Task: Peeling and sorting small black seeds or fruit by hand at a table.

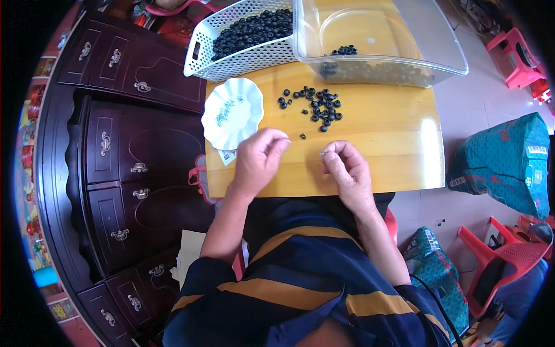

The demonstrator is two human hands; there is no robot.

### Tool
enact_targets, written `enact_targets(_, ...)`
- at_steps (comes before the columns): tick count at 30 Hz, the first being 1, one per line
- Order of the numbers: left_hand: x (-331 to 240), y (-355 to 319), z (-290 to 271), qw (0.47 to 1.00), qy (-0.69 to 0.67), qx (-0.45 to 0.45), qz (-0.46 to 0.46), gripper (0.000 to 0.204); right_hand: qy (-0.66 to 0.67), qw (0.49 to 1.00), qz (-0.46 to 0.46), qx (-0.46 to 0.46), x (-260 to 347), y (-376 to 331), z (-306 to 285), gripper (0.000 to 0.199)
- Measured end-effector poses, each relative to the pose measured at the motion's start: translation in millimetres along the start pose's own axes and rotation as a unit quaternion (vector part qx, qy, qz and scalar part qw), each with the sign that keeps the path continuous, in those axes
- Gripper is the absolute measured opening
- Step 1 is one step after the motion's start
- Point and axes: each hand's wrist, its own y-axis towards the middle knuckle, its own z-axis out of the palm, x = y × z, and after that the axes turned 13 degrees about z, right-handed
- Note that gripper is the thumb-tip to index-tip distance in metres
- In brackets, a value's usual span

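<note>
One slim silvery piece (322, 154), pinched by the right hand (349, 173), points left, long axis sideways; left hand (257, 161) curled, contents unclear.

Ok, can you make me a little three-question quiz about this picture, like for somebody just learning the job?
1. Which hand pinches a tiny shiny piece?
2. True or false: the white basket stands to the left of the clear bin.
3. What lies in the white wavy-edged plate? A) a spoon B) tiny bits C) a pair of scissors

Key:
1. The right hand.
2. True.
3. B.
</note>
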Motion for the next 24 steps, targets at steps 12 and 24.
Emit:
enact_targets(12, 91, 3, -61, 0.929, 0.367, -0.028, 0.045, 0.015, 0.021, 0.998, 0.043, 0.032, -3, 0, -2, 0.012)
enact_targets(24, -38, -8, 1, 0.997, -0.066, 0.004, 0.03, 0.02, 0.029, 0.992, 0.075, 0.092, -2, 0, -3, 0.016)
